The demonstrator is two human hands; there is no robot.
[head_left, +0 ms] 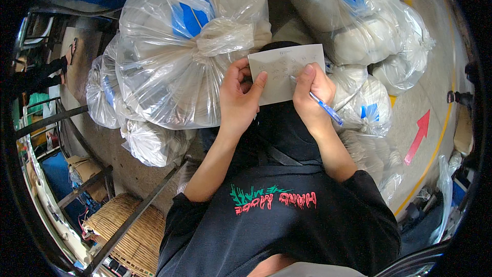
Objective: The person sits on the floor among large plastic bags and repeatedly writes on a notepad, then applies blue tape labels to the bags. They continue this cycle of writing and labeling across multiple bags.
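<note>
A small sheet of pale paper (281,84) with handwritten rows of marks is held up in front of my chest. My left hand (241,90) grips its left edge, thumb on top and fingers curled behind. My right hand (313,92) is closed round a blue and white pen (328,110), its tip touching or very near the written lines on the right half of the sheet. Just beyond the paper stands a large clear plastic bag (164,82), knotted at the top, with pale contents and a blue patch inside.
More knotted clear bags (359,36) are piled at the right, with smaller ones (154,141) at the left. A wicker basket (125,225) and dark metal bars (138,210) stand at lower left. The floor at right bears a red arrow (418,136). A person's sandalled foot (70,54) shows far left.
</note>
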